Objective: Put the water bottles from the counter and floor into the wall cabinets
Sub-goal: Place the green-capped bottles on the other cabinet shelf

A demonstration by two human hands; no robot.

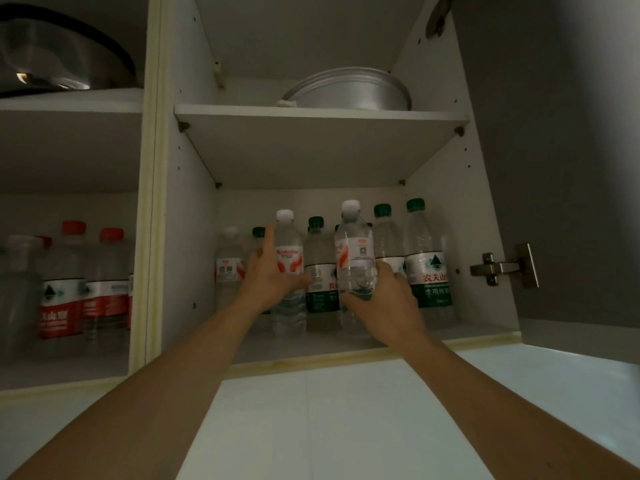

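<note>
Reaching into the wall cabinet (194,237), your right hand (381,296) grips a white-capped bottle (355,251) above the lower shelf (346,341). Your left hand (273,271), fingers straight, steadies a standing bottle (289,258). Next, set yours down in the near gap between the two.

Lower cabinet shelf (311,351) before me: water bottles (429,258) standing upright, green caps right, white caps left. Shelf above (322,114) bears a metal basin (349,91). Left cabinet shelf (65,370): red-capped bottles (62,282).
</note>
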